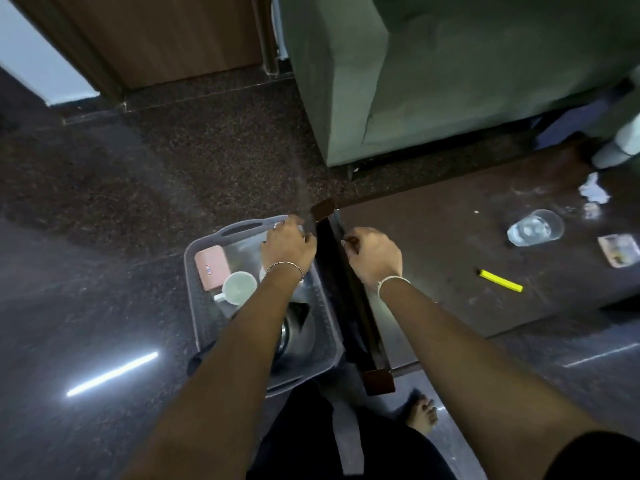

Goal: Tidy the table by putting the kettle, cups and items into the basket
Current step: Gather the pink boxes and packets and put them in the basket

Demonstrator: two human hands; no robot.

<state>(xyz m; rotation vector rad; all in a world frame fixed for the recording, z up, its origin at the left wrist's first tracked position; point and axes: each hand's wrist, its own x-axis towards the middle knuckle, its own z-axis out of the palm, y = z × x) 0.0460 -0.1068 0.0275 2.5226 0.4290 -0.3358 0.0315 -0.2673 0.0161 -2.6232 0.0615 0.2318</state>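
A grey basket [194,271] stands on the floor against the left side of a dark table [433,244]. In it lie a pink box [212,266], a white cup [239,287] and a steel kettle [294,337], partly under my left forearm. My left hand [289,244] hovers over the basket's far right corner with its fingers curled down; blur hides whether it holds anything. My right hand [374,254] sits at the table's left edge, fingers curled, with nothing visible in it. On the table lie a clear glass [535,232], a yellow marker [501,280] and a small packet [620,249].
Crumpled white paper [594,192] lies at the table's far right. A green sofa [450,81] stands behind the table and a wooden door [166,39] behind the basket. Dark polished floor spreads to the left. My bare foot [422,414] is below the table's near corner.
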